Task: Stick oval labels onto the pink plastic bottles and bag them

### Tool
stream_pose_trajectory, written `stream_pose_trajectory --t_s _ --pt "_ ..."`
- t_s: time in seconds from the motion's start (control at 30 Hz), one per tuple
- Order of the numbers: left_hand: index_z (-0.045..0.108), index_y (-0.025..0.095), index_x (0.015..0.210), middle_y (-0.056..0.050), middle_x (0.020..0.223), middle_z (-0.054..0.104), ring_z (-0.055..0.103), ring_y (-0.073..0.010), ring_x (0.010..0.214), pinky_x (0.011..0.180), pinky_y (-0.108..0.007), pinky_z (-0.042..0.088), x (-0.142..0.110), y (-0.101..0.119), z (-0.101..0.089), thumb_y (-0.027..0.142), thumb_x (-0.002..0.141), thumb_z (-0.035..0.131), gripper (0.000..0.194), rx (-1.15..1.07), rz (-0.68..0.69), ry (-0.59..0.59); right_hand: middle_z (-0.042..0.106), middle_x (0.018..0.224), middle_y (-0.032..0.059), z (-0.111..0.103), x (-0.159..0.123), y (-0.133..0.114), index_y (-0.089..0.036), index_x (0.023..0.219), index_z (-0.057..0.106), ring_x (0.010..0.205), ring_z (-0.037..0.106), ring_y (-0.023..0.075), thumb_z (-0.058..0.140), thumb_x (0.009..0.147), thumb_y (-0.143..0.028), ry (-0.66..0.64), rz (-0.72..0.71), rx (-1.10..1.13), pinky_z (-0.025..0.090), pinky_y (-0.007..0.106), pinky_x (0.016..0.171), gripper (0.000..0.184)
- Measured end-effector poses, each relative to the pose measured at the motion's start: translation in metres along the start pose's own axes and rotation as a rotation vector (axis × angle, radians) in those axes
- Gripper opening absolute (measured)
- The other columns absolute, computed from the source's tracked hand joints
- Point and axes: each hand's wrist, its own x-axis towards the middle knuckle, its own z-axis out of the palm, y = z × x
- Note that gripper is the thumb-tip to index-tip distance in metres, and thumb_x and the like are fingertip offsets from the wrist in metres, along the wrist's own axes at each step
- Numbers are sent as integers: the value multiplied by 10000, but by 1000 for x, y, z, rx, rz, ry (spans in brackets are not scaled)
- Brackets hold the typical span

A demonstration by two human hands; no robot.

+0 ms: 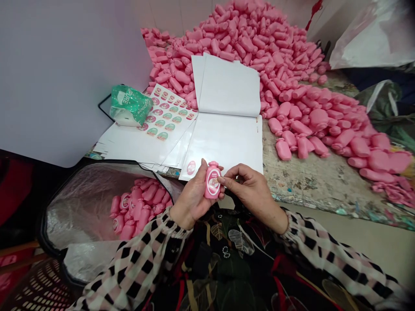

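- Bottle of pink plastic (212, 183), small and flat with rounded shoulders, sits just below the centre of the frame, in the person's left hand.
- Its long axis runs nearly straight up and down in the frame; the narrow capped neck points to the upper edge, the base to the lower edge, and the broad front faces the camera.
- On that front lies an oval pink-and-white printed label (214, 174), its long axis along the bottle's own.
- Left hand (196, 198) is closed around the bottle, thumb along the left edge, fingertips showing at the right edge.
- Right hand (251, 188) comes from the right with thumb and forefinger drawn towards each other at the label's right side, touching it; whether anything is pinched between them I cannot tell.
- Beyond the hands, mid-frame, a glossy white sheet (223, 140) bears one oval pink sticker (191, 167) in its lower left corner.
- Left of it lies a white sheet of pink and green stickers (167, 116), partly under a crumpled green plastic packet (128, 103).
- Unheld pink bottles (246, 41) heap across the upper middle and right; others fill part of a plastic-lined open bag (78, 216), lower left.
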Motion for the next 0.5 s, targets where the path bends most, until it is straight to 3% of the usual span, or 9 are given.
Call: stream_pose_trajectory --t_s 0.33,0.4,0.5 --pt "526 210 1004 -11 826 545 569 -104 580 486 -239 512 -3 0 1 617 860 403 449 105 23 -27 629 708 -15 0 0 0 -205 786 595 621 592 128 636 804 -402 -16 61 0 475 274 596 202" --pt "517 210 1042 -11 825 545 587 -120 632 532 -258 531 -8 2 -1 558 853 492 397 196 29 -66 627 694 -18 -2 -1 2 -211 794 594 636 586 130 613 823 -401 -27 45 -49 464 275 611 193" --pt "483 209 1091 2 811 545 592 -119 663 571 -244 520 -12 2 -6 343 809 659 358 360 24 -96 636 749 -14 -6 -2 4 -217 787 613 704 583 133 622 821 -353 -34 -30 -190 441 272 653 140"
